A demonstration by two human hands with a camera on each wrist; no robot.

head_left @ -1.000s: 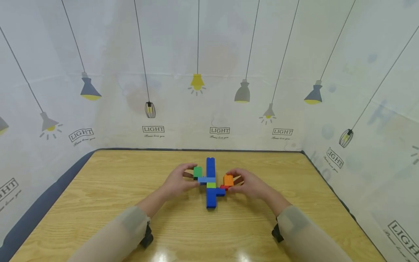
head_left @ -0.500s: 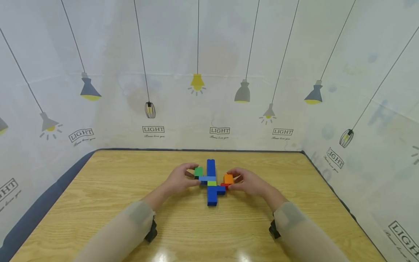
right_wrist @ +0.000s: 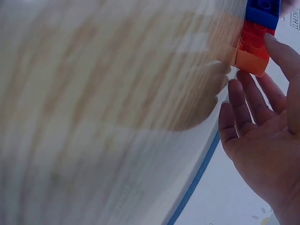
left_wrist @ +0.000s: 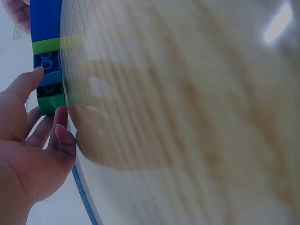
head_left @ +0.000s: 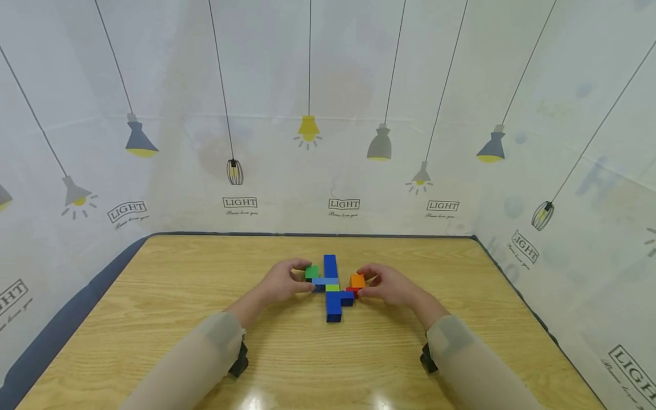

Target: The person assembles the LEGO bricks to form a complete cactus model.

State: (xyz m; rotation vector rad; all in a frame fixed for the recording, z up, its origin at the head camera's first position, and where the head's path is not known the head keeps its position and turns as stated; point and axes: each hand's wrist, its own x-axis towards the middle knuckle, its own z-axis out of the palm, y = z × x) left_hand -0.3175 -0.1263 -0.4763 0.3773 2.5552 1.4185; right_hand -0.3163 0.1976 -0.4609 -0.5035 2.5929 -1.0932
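Note:
A toy building-block model lies between my hands in the head view. Its long dark-blue bar (head_left: 333, 307) points away from me, with a lime block (head_left: 332, 288) at the middle. On the left side, a light-blue block (head_left: 324, 281) leads out to a green block (head_left: 311, 272). A red block (head_left: 351, 292) and an orange block (head_left: 357, 281) form the right arm. My left hand (head_left: 281, 280) grips the left arm, thumb at the blue block (left_wrist: 47, 64), fingers by the green end. With thumb and fingers, my right hand (head_left: 390, 285) holds the red and orange end.
The wooden table (head_left: 328, 364) reflects the hands and blocks in both wrist views. A pale backdrop (head_left: 266, 74) printed with lamps stands behind and at both sides. Dark edging (head_left: 307, 234) runs along the table's far side.
The model has shifted slightly right, and its bar looks shorter, its far end lower in the head view. Both hands keep their hold; the left forearm has moved a little right.

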